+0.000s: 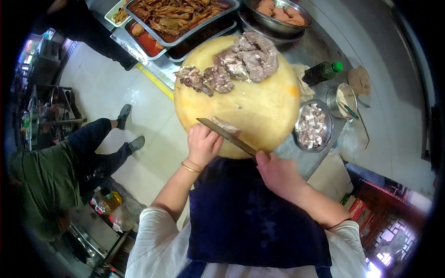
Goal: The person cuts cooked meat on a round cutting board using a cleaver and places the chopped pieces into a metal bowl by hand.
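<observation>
My right hand [280, 175] grips the handle of a kitchen knife [226, 135], its blade slanting across the near part of the round chopping board [273, 109]. A small piece of meat [225, 125] lies along the far side of the blade. Close by the blade's left end, my left hand [202, 142] is closed with fingers bent down at the board; what they press on is hidden. Larger chunks of cooked grey-brown meat [255, 58] sit at the board's far side, with smaller torn pieces [194, 79] left of them.
A metal bowl of chopped meat [314, 126] stands right of the board, near a green-capped bottle [323, 73] and a metal container [341, 99]. Trays of braised food [178, 18] and a steel bowl [282, 14] are behind. Another person [51, 171] stands at left.
</observation>
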A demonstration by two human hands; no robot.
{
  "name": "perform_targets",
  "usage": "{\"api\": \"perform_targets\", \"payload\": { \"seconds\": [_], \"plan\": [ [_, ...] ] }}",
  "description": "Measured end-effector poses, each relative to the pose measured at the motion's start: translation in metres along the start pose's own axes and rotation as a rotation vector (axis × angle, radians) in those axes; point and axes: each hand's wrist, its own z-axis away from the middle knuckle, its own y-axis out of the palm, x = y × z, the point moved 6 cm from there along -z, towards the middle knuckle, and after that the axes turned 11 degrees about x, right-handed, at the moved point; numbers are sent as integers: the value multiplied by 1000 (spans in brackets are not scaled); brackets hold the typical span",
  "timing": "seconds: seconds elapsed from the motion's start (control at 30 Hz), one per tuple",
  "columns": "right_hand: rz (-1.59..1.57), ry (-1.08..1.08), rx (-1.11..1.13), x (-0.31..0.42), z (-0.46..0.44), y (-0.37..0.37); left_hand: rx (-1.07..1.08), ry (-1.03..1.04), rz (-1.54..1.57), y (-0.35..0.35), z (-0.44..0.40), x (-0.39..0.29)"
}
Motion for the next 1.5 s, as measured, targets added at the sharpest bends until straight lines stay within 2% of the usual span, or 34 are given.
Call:
{"api": "perform_targets", "payload": {
  "seconds": [0.13, 0.23, 0.5, 0.63, 0.73, 0.83, 0.97, 1.13, 1.23, 1.33, 1.47, 1.5],
  "plan": [
    [-54, -79, -36, -3, -5, -16, -1, -20, -10, 1, 1, 1],
    [-192, -38, 4, -6, -16, -19, -11, -28, 2, 2, 2, 4],
    [-220, -58, 41, -13, -47, -34, -49, -32, 21, 4, 1, 4],
    [-238, -50, 68, -16, -57, -16, -29, -40, 27, 1, -1, 4],
    [-251, -63, 36, -22, -62, 0, -26, -52, 17, 0, -4, 3],
    [-227, -134, -104, -23, -63, 2, -26, -63, 6, -1, -4, 2],
    [-272, -108, 18, -20, -80, -2, -22, -62, -7, 6, -2, 3],
    [-454, -155, -84, -2, -104, 0, -3, -67, -39, 2, -3, -1],
    [-458, -170, -123, -12, -100, 0, 4, -68, -26, 6, 2, 1],
    [-670, -220, -317, -39, -68, 28, -1, -42, -5, 8, 5, 2],
    [-973, -40, -500, -56, -20, 41, 35, -56, 62, 1, 6, 4],
    [-1132, 65, -373, -61, -14, 44, 116, -50, 66, -2, -2, 1]
  ]
}}
